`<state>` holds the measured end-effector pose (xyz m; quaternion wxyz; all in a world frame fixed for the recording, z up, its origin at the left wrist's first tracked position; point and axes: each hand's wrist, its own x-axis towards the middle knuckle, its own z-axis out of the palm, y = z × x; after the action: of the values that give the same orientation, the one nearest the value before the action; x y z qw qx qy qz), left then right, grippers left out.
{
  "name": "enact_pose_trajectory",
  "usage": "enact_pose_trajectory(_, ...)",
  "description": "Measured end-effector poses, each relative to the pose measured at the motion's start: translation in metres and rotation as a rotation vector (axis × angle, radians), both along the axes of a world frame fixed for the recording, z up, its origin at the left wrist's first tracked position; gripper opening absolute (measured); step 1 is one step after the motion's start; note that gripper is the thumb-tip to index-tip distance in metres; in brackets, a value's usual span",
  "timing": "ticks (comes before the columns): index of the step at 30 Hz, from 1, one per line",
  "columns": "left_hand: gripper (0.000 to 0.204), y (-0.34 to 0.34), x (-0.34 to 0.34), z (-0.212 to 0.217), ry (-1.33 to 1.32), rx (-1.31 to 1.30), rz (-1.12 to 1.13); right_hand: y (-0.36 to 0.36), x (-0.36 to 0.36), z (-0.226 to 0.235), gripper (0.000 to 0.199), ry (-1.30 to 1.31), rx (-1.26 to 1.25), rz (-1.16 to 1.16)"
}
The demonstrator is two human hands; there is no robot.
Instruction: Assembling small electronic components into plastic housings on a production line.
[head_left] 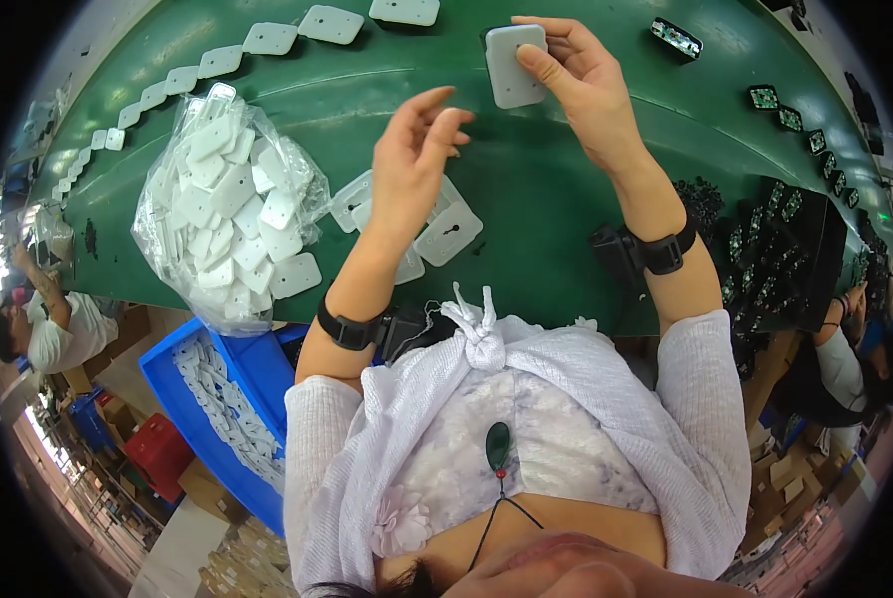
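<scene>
My right hand (598,95) grips a rounded rectangular case (514,82) above the green table, thumb on its white plate and fingers behind. A dark edge shows along the case's left side. My left hand (412,149) hovers to the left of the case, apart from it, with its loosely bent fingers spread and nothing visible in them. Below that hand, several loose white plates (451,231) lie on the table, partly hidden by my left forearm. Farther left, a clear plastic bag (312,194) spills over with white plates (232,189).
A curved row of white plates (270,39) runs along the far left. One black case (677,40) with its circuit board showing lies far right, beyond more open cases (790,119). A blue bin (162,364) stands below the table edge. Co-workers (63,324) sit at both sides.
</scene>
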<state>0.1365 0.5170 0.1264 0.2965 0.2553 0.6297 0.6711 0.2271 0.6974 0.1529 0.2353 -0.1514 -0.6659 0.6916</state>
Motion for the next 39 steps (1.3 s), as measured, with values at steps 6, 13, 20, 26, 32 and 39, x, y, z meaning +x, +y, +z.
enact_pose_trajectory(6, 0.043, -0.002, 0.004, 0.026, 0.078, 0.031, 0.02, -0.028, 0.004, 0.006, 0.033, -0.025, -0.058, 0.12)
enact_pose_trajectory(13, 0.042, -0.002, 0.01, 0.032, 0.068, 0.012, -0.034, -0.034, 0.013, 0.01, 0.035, -0.08, -0.098, 0.146)
enact_pose_trajectory(20, 0.042, -0.001, 0.009, 0.029, 0.016, 0.046, -0.036, -0.035, 0.007, 0.011, 0.035, -0.054, -0.017, 0.135)
enact_pose_trajectory(26, 0.039, -0.004, 0.002, 0.024, -0.02, 0.075, -0.022, -0.036, 0.0, 0.009, 0.034, -0.083, -0.031, 0.181)
enact_pose_trajectory(32, 0.04, -0.006, 0.003, 0.02, -0.055, 0.074, -0.059, -0.039, 0.002, 0.006, 0.032, -0.112, -0.047, 0.159)
enact_pose_trajectory(39, 0.036, -0.005, 0.003, 0.021, -0.161, 0.116, -0.061, -0.043, 0.006, 0.009, 0.028, -0.141, -0.016, 0.102)
